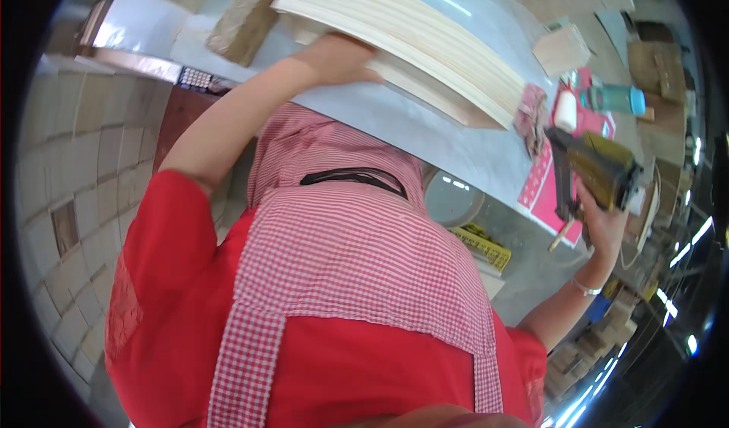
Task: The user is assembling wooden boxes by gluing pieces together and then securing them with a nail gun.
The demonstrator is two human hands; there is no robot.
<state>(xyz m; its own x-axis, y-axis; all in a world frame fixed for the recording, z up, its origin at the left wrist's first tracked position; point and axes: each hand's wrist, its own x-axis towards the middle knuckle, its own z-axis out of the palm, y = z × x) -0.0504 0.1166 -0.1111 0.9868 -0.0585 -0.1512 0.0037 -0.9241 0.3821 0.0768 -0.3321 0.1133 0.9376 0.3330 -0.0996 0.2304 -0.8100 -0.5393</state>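
A long pale wooden box (410, 29) lies across the table, its open side turned toward me. My left hand (339, 60) grips its near edge toward the left end, the fingers reaching inside and partly hidden, the thumb pointing right. Off to the right, my right hand (605, 227) is wrapped round the handle of a nail gun (596, 168) with a dark and yellowish body. The gun is held up beside the table's right end, apart from the box.
The blue-grey table (448, 151) carries a crumpled cloth (530, 116), a white bottle (565, 110) and a teal bottle (616, 99) at right. A brown wood block (247, 18) lies at left. Stacked wooden pieces (91, 170) stand left of me; a round tub (452, 198) sits below the table.
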